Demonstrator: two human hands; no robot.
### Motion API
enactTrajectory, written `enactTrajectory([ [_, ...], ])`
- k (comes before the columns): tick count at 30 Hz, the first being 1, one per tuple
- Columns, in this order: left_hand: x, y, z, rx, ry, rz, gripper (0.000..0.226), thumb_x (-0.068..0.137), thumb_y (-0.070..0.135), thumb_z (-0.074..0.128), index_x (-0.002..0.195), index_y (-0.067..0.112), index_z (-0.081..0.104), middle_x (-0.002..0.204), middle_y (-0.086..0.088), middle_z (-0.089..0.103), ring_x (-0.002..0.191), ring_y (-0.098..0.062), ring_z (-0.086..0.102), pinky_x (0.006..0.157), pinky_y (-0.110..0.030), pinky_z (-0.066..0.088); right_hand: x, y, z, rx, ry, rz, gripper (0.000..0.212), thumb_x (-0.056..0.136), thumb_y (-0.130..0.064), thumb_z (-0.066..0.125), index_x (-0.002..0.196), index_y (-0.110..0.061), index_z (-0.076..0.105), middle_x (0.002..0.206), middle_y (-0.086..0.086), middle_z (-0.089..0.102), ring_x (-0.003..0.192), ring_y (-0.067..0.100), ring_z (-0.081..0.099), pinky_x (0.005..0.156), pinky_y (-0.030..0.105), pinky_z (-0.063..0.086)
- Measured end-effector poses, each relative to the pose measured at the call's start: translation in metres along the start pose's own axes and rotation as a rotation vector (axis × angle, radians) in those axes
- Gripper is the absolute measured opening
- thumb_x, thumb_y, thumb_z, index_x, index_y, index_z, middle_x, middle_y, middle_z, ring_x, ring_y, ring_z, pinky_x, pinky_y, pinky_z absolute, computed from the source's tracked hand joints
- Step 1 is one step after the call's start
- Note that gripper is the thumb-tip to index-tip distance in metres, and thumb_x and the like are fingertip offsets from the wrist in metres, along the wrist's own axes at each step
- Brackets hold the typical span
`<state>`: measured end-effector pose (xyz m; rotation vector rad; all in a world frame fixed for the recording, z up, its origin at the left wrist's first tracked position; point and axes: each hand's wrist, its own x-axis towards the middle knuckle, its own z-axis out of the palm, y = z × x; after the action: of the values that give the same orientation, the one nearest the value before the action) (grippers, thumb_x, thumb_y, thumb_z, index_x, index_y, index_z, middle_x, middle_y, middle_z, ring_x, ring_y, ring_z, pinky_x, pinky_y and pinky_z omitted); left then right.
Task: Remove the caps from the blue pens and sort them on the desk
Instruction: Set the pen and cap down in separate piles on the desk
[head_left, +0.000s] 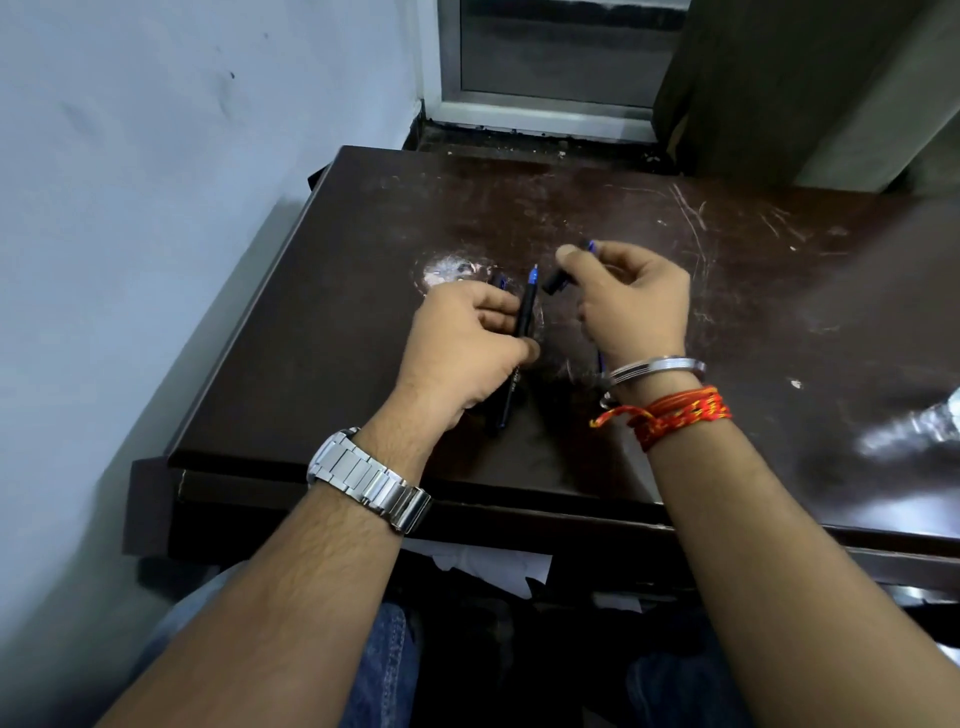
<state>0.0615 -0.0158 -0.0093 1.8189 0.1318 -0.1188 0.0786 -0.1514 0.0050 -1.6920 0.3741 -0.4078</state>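
Dark scratched wooden desk (571, 218) lay under both hands. The left hand (462, 343) was closed round an uncapped dark-barrelled blue pen (525, 317), tip up. Just beside it, the right hand (631, 301) pinched a small dark pen cap (557, 283) above the desk.

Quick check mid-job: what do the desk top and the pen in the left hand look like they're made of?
Desk: looks like dark brown wood or laminate with a glossy finish; it mirrors light and shows pale scratches and scuffs. Pen in the left hand: probably plastic, a smooth black barrel with a blue tip; slightly blurred, so not certain.
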Motion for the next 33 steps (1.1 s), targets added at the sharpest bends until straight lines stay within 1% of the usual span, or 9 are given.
enactTrajectory([
  [5,-0.004,0.003,0.004,0.04,-0.095,-0.011,0.038,0.066,-0.004,0.086,0.08,0.026,0.07,0.077,0.004,0.076,0.07,-0.014,0.074,0.06,-0.027,0.054,0.003,0.0,-0.005,0.147,0.051,-0.051,0.009,0.08,-0.022,0.078,0.076,-0.025,0.071,0.065,-0.008,0.065,0.058,0.001,0.057,0.058,0.016,0.05],
  [8,-0.005,0.003,0.004,0.052,-0.1,-0.004,0.037,0.065,-0.003,0.087,0.081,0.026,0.07,0.077,0.004,0.076,0.072,-0.014,0.075,0.063,-0.03,0.058,0.006,0.002,-0.005,0.14,0.037,-0.043,0.009,0.079,-0.021,0.079,0.076,-0.024,0.071,0.063,-0.012,0.067,0.058,-0.003,0.059,0.059,0.013,0.051],
  [12,-0.004,0.002,0.004,0.036,-0.085,0.013,0.038,0.065,-0.004,0.086,0.081,0.026,0.071,0.074,0.005,0.076,0.074,-0.013,0.076,0.073,-0.038,0.064,0.005,0.007,-0.004,0.042,-0.096,0.002,0.007,0.079,-0.025,0.078,0.076,-0.024,0.072,0.042,-0.019,0.056,0.039,-0.005,0.048,0.045,0.014,0.041],
  [14,-0.004,0.002,0.005,0.014,-0.051,0.022,0.038,0.067,-0.002,0.087,0.087,0.026,0.07,0.081,0.002,0.078,0.078,-0.015,0.076,0.077,-0.041,0.064,0.003,0.009,-0.003,-0.001,-0.162,0.002,0.007,0.077,-0.026,0.079,0.081,-0.024,0.073,0.051,-0.014,0.062,0.045,-0.004,0.052,0.048,0.016,0.043],
  [16,-0.005,0.002,0.006,-0.015,0.003,0.031,0.039,0.068,0.002,0.089,0.093,0.025,0.07,0.085,-0.002,0.079,0.08,-0.017,0.077,0.079,-0.042,0.064,0.002,0.011,-0.002,-0.048,-0.225,-0.027,0.02,0.077,-0.028,0.078,0.095,-0.028,0.071,0.062,-0.008,0.066,0.049,-0.001,0.056,0.05,0.018,0.044],
  [18,-0.004,0.003,0.005,-0.037,0.052,0.041,0.04,0.069,0.002,0.088,0.1,0.021,0.072,0.085,-0.003,0.079,0.079,-0.017,0.077,0.079,-0.044,0.064,0.0,0.011,-0.001,-0.088,-0.284,-0.064,0.027,0.079,-0.03,0.075,0.104,-0.034,0.068,0.056,-0.008,0.063,0.043,-0.002,0.053,0.045,0.017,0.042],
  [23,-0.002,0.001,0.005,-0.082,0.126,0.045,0.046,0.065,0.0,0.087,0.102,0.023,0.07,0.08,-0.005,0.079,0.077,-0.019,0.078,0.078,-0.047,0.064,-0.002,0.009,0.003,-0.082,-0.337,-0.087,0.027,0.078,-0.031,0.073,0.101,-0.041,0.062,0.055,-0.002,0.064,0.048,0.01,0.061,0.057,0.035,0.056],
  [29,-0.001,-0.005,0.007,-0.082,0.161,0.034,0.057,0.063,-0.005,0.084,0.108,0.026,0.069,0.074,-0.004,0.078,0.074,-0.019,0.078,0.075,-0.047,0.064,-0.005,0.01,0.005,-0.179,-0.373,-0.144,0.032,0.073,-0.026,0.072,0.096,-0.043,0.055,0.066,0.013,0.069,0.059,0.025,0.067,0.063,0.049,0.061],
  [33,-0.003,-0.006,0.008,-0.099,0.171,0.008,0.057,0.061,-0.008,0.083,0.099,0.031,0.067,0.073,-0.005,0.078,0.072,-0.019,0.077,0.071,-0.047,0.065,-0.004,0.009,0.006,-0.21,-0.355,-0.141,0.031,0.071,-0.025,0.074,0.094,-0.039,0.059,0.072,0.015,0.069,0.066,0.031,0.069,0.063,0.051,0.06],
])
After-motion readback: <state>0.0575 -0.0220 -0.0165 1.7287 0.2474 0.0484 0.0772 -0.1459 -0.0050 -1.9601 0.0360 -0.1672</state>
